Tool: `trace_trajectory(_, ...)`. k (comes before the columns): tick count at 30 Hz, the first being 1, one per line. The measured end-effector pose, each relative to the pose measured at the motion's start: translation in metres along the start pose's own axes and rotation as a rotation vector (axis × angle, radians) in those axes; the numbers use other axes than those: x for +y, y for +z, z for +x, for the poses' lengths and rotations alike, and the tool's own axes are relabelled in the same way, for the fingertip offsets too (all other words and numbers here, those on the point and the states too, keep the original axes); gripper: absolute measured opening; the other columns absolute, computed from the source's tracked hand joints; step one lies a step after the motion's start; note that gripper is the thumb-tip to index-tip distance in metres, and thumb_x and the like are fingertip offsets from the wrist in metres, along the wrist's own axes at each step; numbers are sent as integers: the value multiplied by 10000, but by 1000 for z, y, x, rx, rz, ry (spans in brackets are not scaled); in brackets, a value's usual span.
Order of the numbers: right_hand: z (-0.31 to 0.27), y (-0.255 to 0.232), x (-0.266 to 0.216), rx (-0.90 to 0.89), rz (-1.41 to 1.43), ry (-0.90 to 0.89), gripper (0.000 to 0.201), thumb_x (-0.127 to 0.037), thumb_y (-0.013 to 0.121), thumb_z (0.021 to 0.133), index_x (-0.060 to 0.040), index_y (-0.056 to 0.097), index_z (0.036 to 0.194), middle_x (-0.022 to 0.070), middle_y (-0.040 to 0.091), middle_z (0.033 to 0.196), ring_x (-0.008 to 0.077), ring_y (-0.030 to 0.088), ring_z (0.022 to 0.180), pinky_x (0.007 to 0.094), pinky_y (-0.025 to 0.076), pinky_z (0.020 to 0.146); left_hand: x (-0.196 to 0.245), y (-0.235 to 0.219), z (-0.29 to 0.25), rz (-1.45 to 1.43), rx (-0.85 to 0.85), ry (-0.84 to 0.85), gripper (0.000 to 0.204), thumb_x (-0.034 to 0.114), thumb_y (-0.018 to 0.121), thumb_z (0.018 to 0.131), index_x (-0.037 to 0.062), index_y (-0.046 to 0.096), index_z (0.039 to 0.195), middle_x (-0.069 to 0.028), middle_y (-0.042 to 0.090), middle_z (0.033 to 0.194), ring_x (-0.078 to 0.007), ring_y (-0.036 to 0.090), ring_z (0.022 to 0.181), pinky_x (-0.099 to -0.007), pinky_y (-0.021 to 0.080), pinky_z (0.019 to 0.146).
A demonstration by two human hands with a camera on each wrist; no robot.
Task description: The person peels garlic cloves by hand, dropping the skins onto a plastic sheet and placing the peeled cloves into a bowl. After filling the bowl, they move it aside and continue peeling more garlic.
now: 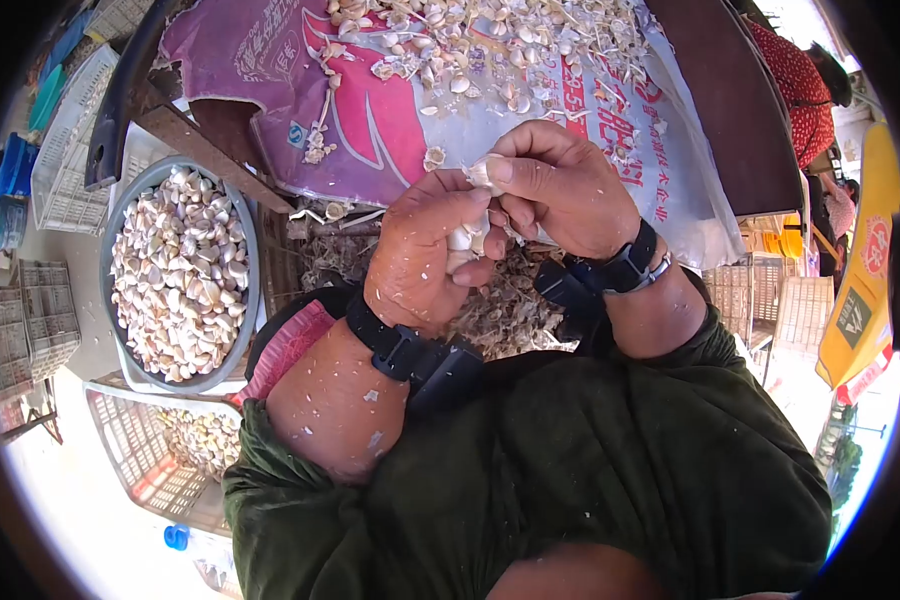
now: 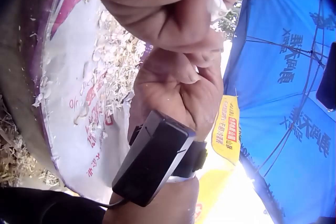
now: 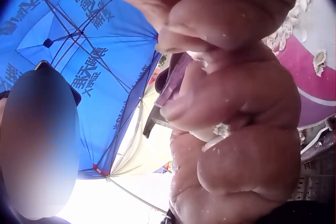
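Note:
In the head view both hands meet in front of the person, over the near edge of a printed plastic sheet (image 1: 400, 130). My left hand (image 1: 420, 245) curls its fingers around white garlic cloves (image 1: 467, 242). Thumb and fingers of my right hand (image 1: 575, 195) pinch a piece of garlic (image 1: 484, 174) right at the left thumb tip. In the left wrist view a bit of white garlic (image 2: 216, 6) shows between the fingers. Small flakes of skin stick to both hands and forearms. The right wrist view shows a clove (image 3: 215, 137) by the left fingers, most of it hidden.
Loose garlic cloves and skins (image 1: 510, 50) spread over the far part of the sheet. To the left stands a round grey basin (image 1: 254, 300) full of cloves, with a plastic crate (image 1: 120, 440) below it. Dry peelings (image 1: 515, 310) lie beneath the hands.

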State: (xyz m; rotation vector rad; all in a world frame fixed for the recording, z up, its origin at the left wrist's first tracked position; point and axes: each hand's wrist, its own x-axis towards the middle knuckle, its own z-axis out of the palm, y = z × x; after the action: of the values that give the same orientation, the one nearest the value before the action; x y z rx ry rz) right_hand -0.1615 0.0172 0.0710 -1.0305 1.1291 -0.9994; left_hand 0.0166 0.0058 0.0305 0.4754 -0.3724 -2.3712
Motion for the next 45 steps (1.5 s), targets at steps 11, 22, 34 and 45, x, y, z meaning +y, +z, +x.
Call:
trace_trajectory(11, -6, 36, 8, 164, 48, 38, 277, -249, 676, 887, 17, 601, 903, 49, 579, 696, 111, 552, 572, 253, 443, 501, -8, 1, -6, 97, 105, 157, 145, 64, 590, 842, 16, 514, 955, -105, 606, 755, -161, 587, 564, -204, 345, 370)
trace_trajectory(22, -22, 82, -9, -41, -894, -660, 196, -120, 716, 825, -4, 647, 967, 139, 665, 911, 187, 661, 671, 308, 531, 622, 8, -14, -54, -190, 44, 206, 211, 272, 533, 912, 74, 588, 957, -66, 634, 826, -174, 608, 733, -302, 465, 544)
trace_trajectory(34, -37, 100, -9, -246, -803, -870, 198, -81, 696, 825, 5, 639, 994, 150, 656, 954, 313, 645, 854, 380, 523, 732, 151, -118, -139, -517, 274, 882, 205, 139, 470, 917, -26, 589, 944, -139, 629, 893, -309, 623, 857, -332, 487, 602)
trace_trajectory(45, -12, 7, 12, -150, -1045, -568, 120, -95, 579, 889, -29, 667, 936, 152, 672, 869, 297, 670, 812, 393, 520, 720, 182, -200, -181, -1045, 307, 900, 633, 388, 448, 951, 7, 332, 1444, -189, 472, 1393, -304, 477, 1261, -381, 508, 805)
